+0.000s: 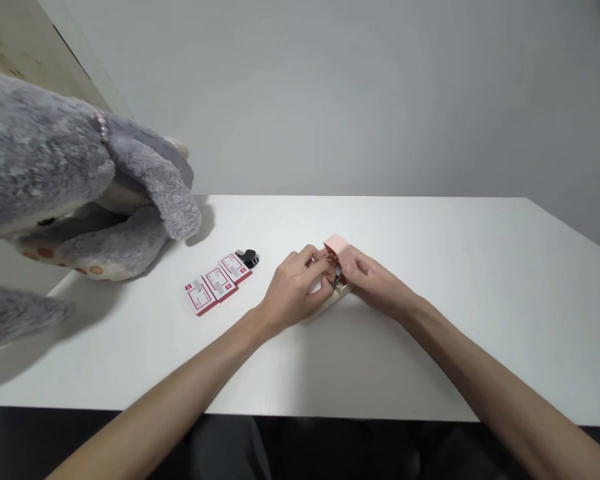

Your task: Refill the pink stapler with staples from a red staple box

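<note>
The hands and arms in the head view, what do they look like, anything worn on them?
Both the left hand and right hand are ungloved. The forearms are bare, with no sleeves, watch or bracelet visible. Some fingers are hidden, so I can't rule out rings.

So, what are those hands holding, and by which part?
The right hand holds a pink-and-cream device by its raised pink part. The left hand covers some of it; its exact hold is hidden.

There are three boxes [219, 283], one stapler [341, 249], one plush toy [40, 153].
</note>
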